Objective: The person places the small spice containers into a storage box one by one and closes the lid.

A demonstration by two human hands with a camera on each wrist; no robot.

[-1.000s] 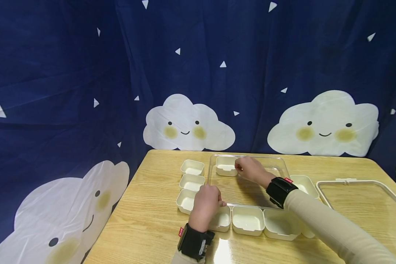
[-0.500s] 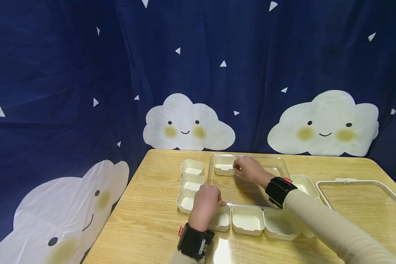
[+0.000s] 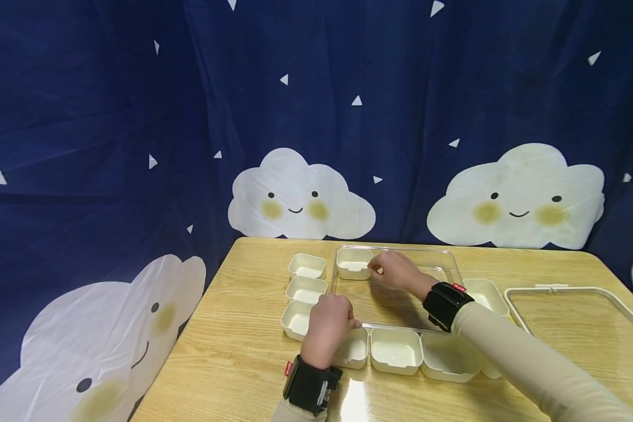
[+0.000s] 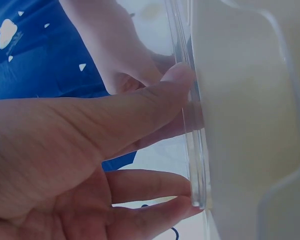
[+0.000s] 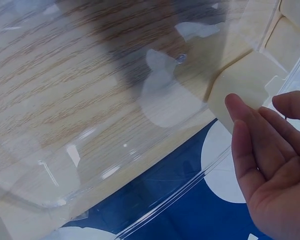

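A clear plastic box lies on the table, with a small cream container inside its far left corner. My left hand grips the box's near rim; in the left wrist view the thumb presses one side of the clear rim, fingers on the other. My right hand reaches into the box. Its extended fingers lie against the cream container's right wall, the thumb held apart from them. Part of the near left cream container is hidden by my left hand.
Several cream containers line the box's left side, such as one at the back, and its front, such as one. Another stands right of the box. A clear lid with a cream frame lies at the right. A blue curtain hangs behind.
The small cream container has slid left to the box's far left corner, my right hand moving with it. The thumb and fingers of that hand have parted. My left hand stays at the rim.
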